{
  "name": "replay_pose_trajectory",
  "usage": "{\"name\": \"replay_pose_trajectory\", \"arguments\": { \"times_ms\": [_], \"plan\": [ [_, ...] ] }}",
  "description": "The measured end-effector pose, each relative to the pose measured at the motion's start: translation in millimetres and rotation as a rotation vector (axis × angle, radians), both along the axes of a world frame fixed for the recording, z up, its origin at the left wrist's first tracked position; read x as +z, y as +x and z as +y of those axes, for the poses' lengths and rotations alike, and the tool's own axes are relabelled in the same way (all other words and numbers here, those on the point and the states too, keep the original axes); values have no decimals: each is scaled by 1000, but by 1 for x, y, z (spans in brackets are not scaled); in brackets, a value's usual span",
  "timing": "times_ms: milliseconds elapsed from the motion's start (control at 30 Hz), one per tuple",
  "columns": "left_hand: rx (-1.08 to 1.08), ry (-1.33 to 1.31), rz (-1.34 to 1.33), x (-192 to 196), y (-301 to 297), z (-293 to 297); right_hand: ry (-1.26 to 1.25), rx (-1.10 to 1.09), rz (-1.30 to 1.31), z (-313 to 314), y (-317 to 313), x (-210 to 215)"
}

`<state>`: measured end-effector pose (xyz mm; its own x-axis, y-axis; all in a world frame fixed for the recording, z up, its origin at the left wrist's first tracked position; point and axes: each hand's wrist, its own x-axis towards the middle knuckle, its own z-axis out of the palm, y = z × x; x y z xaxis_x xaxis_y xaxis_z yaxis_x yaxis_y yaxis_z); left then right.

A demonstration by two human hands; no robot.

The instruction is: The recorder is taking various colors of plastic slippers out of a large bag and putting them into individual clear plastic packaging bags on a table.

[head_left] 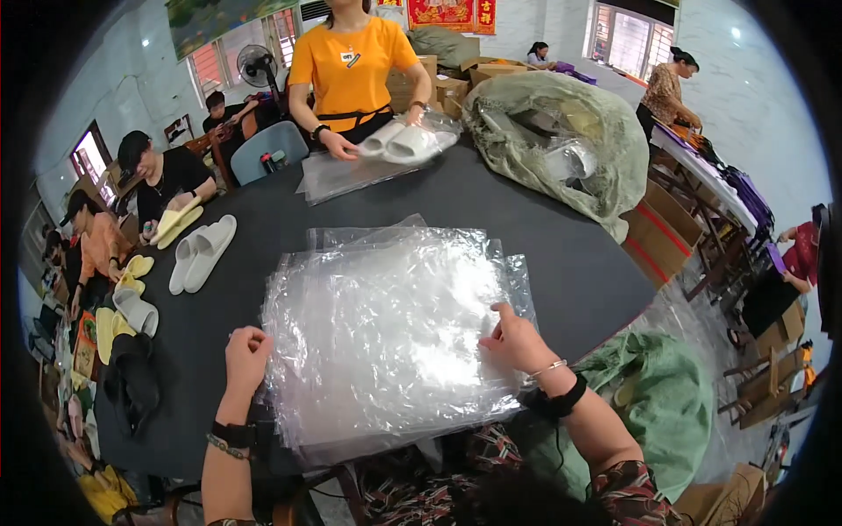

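Observation:
A broad stack of clear plastic bags [377, 342] lies on the dark table in front of me, its edges uneven and its surface glaring with light. My left hand [248, 358] is at the stack's left edge, fingers curled together; whether a bag's edge is pinched in them, I cannot make out. Over the right part of the stack is my right hand [519, 340], with the index finger and thumb apart and nothing visible between them. Black bands circle both my wrists.
Across the table, a person in orange handles white slippers [408, 142] over clear bags. White slippers [203, 254] and yellow slippers [178, 221] lie left, near a black item [133, 381]. Green woven sacks stand far right [561, 131] and beside my right arm [658, 403].

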<state>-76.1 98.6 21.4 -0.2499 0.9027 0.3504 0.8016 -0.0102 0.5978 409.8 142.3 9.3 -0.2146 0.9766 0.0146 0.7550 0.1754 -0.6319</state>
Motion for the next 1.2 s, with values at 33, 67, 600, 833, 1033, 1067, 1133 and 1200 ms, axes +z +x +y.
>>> {"name": "replay_pose_trajectory", "arguments": {
  "times_ms": [33, 67, 600, 833, 1033, 1067, 1133, 1200],
  "plan": [
    [0, 0, 5, 5, 5, 5, 0, 0, 5, -1, 0, 0],
    [-22, 76, 26, 9, 12, 10, 43, 44, 103, -3, -1, 1],
    [-15, -157, -188, -21, 3, 44, 56, -66, -4, -20, 36, -2],
    [175, 77, 176, -9, 1, 13, 506, -176, -69, -35, 78, -12],
    [-68, -545, -295, 18, 54, 17, 3, -413, 286, -39, 81, -11],
    [-77, -537, -296, 22, 67, 18, -22, -399, 417, -38, 83, -14],
    [-109, -730, -524, 28, 85, 21, -158, -385, 554, -39, 73, 0],
    [-125, -751, -546, 16, 77, 23, -100, -367, 552, -31, 64, -9]
  ]
}}
